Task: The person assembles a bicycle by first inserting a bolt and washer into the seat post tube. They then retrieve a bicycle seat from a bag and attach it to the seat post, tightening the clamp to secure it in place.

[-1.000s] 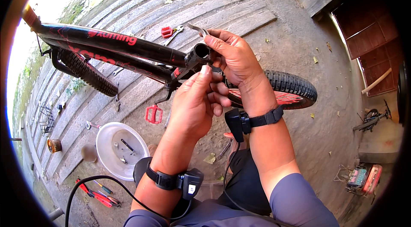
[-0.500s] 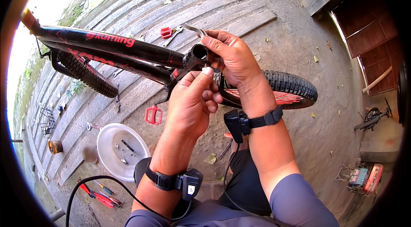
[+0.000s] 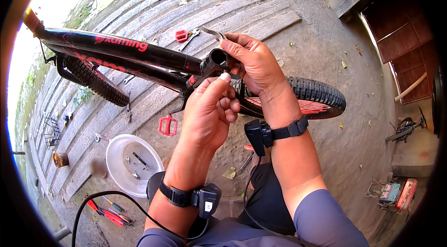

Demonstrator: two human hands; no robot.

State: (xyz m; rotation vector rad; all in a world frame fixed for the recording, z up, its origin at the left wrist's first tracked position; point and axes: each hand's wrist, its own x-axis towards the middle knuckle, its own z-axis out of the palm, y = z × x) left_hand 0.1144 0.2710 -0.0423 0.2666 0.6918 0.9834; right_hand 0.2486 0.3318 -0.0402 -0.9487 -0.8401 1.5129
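Nearest the viewer, two forearms with strapped-on black wrist devices rise from the lower edge. The left hand [image 3: 209,112] is curled, its thumb pressed up against the open end of the black seat tube [image 3: 215,58] of the bicycle frame [image 3: 125,51]; whether something small is pinched under that thumb cannot be told. The right hand [image 3: 253,63] is wrapped over the tube's top from the far side, and a grey metal tool [image 3: 212,33] is gripped in its fingers, the tip jutting to the far left.

For the step to go well, the frame should be held steady by the right hand while whatever is worked at the tube mouth is kept square to the opening, so nothing binds or slips. Pressure from the thumb is best applied evenly and straight.

To the near left on the ground, a white bowl [image 3: 116,154] with small parts in it lies within reach, with red-handled tools [image 3: 109,213] just nearer. A red pedal [image 3: 167,125] lies beneath the frame. Behind the right hand, the rear tyre [image 3: 321,95] is seen; farther left, a second red pedal [image 3: 182,36] rests on the ribbed concrete.
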